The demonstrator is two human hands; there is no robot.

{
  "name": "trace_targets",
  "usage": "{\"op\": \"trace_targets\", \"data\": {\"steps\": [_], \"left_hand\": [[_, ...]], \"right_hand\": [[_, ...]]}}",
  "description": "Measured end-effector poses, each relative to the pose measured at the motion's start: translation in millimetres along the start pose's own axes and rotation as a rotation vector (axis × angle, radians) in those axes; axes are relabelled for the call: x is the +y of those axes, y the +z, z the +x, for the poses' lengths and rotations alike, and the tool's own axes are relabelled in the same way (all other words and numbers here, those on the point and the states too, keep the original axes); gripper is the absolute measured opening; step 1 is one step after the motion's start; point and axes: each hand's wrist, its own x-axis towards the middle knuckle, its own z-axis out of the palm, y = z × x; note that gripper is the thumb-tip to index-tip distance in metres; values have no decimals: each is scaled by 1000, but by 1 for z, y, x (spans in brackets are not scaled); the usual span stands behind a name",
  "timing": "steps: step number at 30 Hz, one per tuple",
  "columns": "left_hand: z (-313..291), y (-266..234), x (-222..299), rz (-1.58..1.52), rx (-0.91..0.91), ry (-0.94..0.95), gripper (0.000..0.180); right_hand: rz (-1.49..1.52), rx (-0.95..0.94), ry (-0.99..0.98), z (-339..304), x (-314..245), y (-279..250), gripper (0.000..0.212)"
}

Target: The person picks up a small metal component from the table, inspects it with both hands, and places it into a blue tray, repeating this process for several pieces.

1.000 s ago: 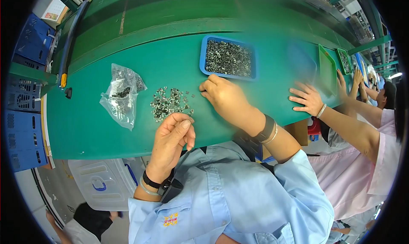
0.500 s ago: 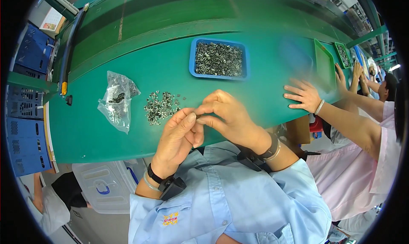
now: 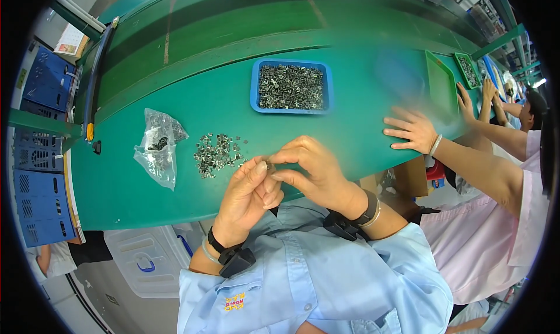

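We hold our left hand (image 3: 248,193) and right hand (image 3: 318,168) close together above the near edge of the tabletop (image 3: 122,203), fingertips meeting. The left has its thumb raised and its other fingers curled inward. The right arches across, index finger and thumb bent toward the left thumb's tip; whether either pinches anything is too small to tell. Our left forearm (image 3: 204,265) and right forearm (image 3: 388,221) converge from outside that near edge.

Green desk (image 3: 119,188), darker green belt-like surface (image 3: 233,31) along its far side. Blue slotted crates (image 3: 45,203) stacked left, green frame bar (image 3: 44,122) across them. Clear bin (image 3: 140,252) by desk's near edge, grey floor (image 3: 105,281). Bright lamp (image 3: 539,83) far right.
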Motion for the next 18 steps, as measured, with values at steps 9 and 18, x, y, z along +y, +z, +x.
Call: {"op": "trace_targets", "data": {"steps": [9,18], "left_hand": [[-1,14,4,433,134,132,18],[6,-2,8,493,95,140,19]], "right_hand": [[-224,51,-136,0,7,-3,21],[-227,74,-87,-2,9,4,13]]}}
